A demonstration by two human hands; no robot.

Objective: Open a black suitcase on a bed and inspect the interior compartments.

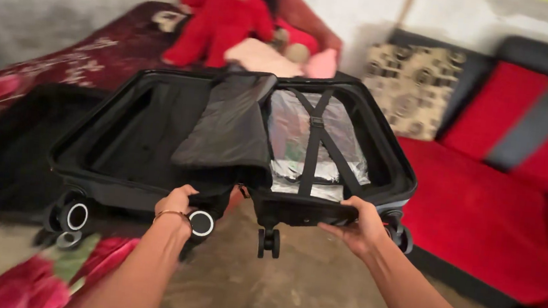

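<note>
A black hard-shell suitcase (pixel 126 86) lies open in front of me, its two halves side by side. My left hand (pixel 177 203) grips the bottom edge of the left half, next to a wheel (pixel 201 223). My right hand (pixel 362 228) holds the bottom edge of the right half. The right half holds a clear plastic-wrapped bundle (pixel 289 132) under crossed black straps (pixel 314 144). A black fabric divider flap (pixel 230 126) hangs folded across the middle. More wheels (pixel 74 215) show at the lower left and a twin wheel (pixel 269 242) at the centre.
A red and black sofa (pixel 483 207) with a patterned cushion (pixel 411 87) stands on the right. A bed with a dark red floral cover (pixel 82 62) and a red plush toy (pixel 224 15) lies behind. Bare concrete floor (pixel 301 290) is below, with a floral cloth (pixel 21 277) at the lower left.
</note>
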